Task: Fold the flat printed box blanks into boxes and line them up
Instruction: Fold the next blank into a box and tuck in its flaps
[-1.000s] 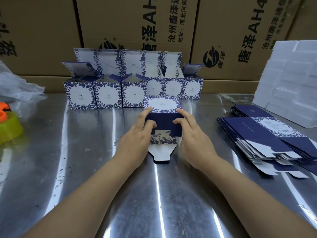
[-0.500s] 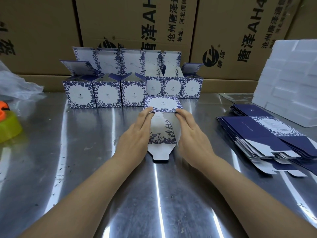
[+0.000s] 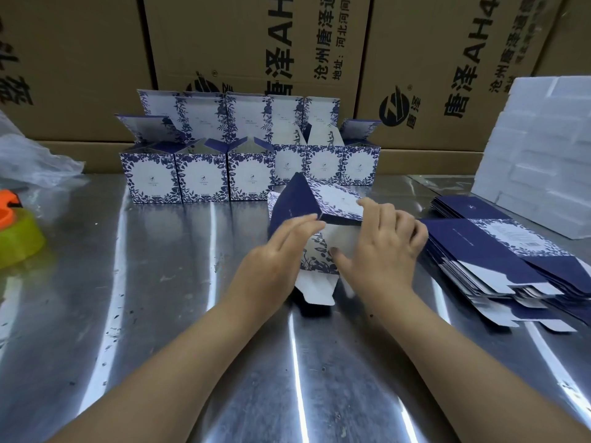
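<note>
Head view: right hand grips the tilted box, left hand flat against its side

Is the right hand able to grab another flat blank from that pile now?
Probably, once it lets go: the pile of flat blanks lies right beside the right hand, nothing between them, but that hand grips the half-folded box.

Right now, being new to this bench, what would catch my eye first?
The half-folded box, tilted at mid-table, with the left hand touching it and the right hand gripping its top panel. Behind it stands a row of folded boxes with lids open; a stack of flat blanks lies to the right.
</note>
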